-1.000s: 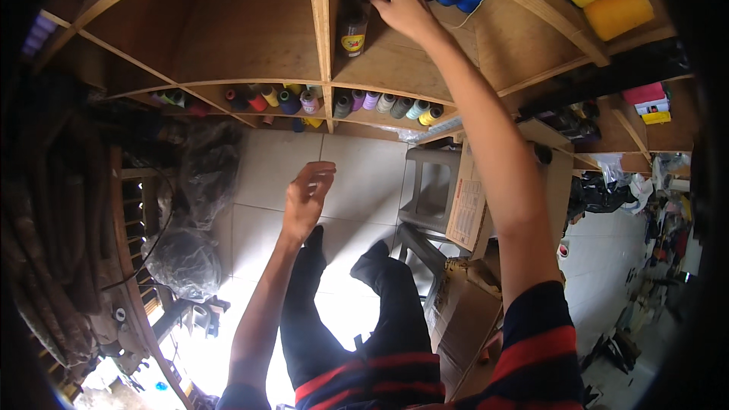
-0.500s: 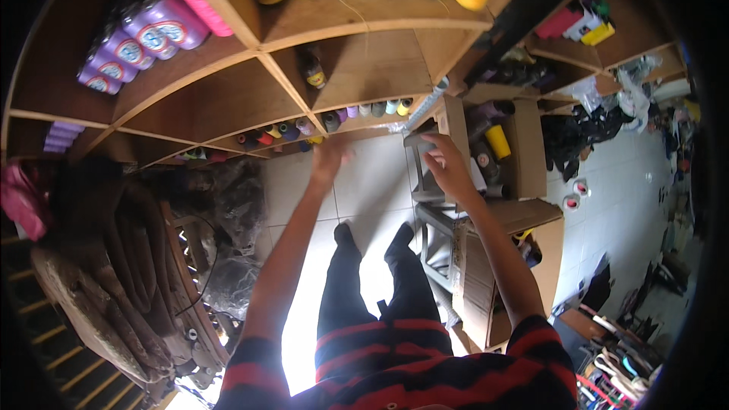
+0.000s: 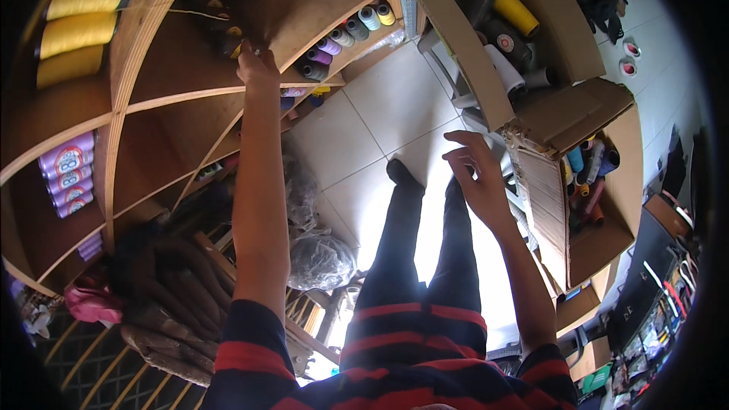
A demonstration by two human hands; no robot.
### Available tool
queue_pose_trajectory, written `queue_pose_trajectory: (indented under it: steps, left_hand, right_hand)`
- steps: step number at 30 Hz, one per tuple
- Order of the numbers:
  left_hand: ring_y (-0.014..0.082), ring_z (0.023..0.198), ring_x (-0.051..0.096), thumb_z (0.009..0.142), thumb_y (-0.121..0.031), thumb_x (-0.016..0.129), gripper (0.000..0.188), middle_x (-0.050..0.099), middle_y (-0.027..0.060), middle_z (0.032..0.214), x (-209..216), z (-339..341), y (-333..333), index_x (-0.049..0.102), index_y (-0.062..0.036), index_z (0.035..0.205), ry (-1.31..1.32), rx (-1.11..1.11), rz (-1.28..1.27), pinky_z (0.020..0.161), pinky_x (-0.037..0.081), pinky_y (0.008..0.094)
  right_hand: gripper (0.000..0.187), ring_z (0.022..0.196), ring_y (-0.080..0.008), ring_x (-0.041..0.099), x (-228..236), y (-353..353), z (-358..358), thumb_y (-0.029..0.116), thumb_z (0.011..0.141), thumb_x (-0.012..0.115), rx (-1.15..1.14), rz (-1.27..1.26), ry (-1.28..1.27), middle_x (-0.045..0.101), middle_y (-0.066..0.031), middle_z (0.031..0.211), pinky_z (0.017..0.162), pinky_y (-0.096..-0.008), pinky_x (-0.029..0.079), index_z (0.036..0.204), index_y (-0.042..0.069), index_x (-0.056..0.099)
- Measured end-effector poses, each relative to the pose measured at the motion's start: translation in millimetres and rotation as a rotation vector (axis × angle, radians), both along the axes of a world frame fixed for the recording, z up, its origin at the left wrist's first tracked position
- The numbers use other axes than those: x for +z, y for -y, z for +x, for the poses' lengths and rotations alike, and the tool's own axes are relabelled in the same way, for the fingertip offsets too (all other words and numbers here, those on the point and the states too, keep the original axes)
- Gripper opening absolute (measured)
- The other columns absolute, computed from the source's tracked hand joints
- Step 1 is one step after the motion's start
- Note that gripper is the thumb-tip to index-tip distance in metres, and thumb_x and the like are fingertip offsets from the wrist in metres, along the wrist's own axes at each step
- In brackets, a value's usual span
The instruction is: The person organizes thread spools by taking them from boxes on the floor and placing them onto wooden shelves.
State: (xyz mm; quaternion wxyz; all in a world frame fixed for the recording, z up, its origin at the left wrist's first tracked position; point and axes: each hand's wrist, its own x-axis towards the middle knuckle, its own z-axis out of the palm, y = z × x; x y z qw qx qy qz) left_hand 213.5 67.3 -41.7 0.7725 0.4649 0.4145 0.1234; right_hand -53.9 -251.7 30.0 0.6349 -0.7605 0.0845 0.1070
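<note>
My left hand [image 3: 258,67] reaches into a wooden shelf compartment at the upper left. Its fingers are bent together against the lower part of a small dark bottle [image 3: 234,34] with a yellow label; shadow partly hides the grip. My right hand [image 3: 480,178] hangs in the air over the floor, in front of the cardboard boxes. Its fingers are loosely curved and apart, holding nothing.
Yellow thread cones [image 3: 80,30] and purple packages [image 3: 70,171] fill other compartments of the wooden shelf [image 3: 121,80]. Smaller spools [image 3: 355,28] line a lower row. Cardboard boxes [image 3: 543,212] with cones stand at right. A clear plastic bag [image 3: 319,258] lies near my legs.
My view has turned toward the left side of the shelf. My left hand has moved up into the compartment, to the bottle. The right hand stays raised and open.
</note>
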Motion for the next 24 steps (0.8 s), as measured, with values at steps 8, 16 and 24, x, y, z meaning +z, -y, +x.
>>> queue_pose_trajectory:
  steps: [8, 16, 24]
  left_hand:
    - [0.0210, 0.107, 0.054, 0.087, -0.021, 0.060, 0.041, 0.052, 0.0094, 0.121, -22, 31, -19, 0.048, -0.0049, 0.122, -0.005, -0.029, 0.064, 0.090, 0.047, 0.0339]
    - [0.0225, 0.115, 0.050, 0.089, -0.020, 0.054, 0.037, 0.053, 0.0111, 0.124, -60, 57, -46, 0.050, -0.0058, 0.123, -0.047, -0.286, 0.337, 0.096, 0.044, 0.0361]
    - [0.0226, 0.120, 0.045, 0.089, -0.021, 0.053, 0.038, 0.050, 0.0120, 0.127, -66, 38, -23, 0.050, -0.0038, 0.123, -0.140, -0.343, 0.332, 0.103, 0.037, 0.0409]
  right_hand:
    - [0.031, 0.094, -0.0161, 0.063, 1, 3, -5, -0.003, 0.089, 0.051, -0.028, 0.013, -0.036, 0.055, -0.0080, 0.106, 0.081, -0.0272, 0.047, 0.119, 0.003, 0.053]
    - [0.028, 0.089, -0.0173, 0.062, 2, 13, -20, 0.002, 0.088, 0.055, -0.052, 0.015, -0.050, 0.056, -0.0103, 0.111, 0.080, -0.0295, 0.050, 0.116, 0.004, 0.055]
    - [0.032, 0.088, -0.0177, 0.064, 11, 20, -47, -0.002, 0.086, 0.056, -0.123, -0.002, -0.068, 0.056, -0.0108, 0.110, 0.078, -0.0294, 0.050, 0.117, 0.003, 0.054]
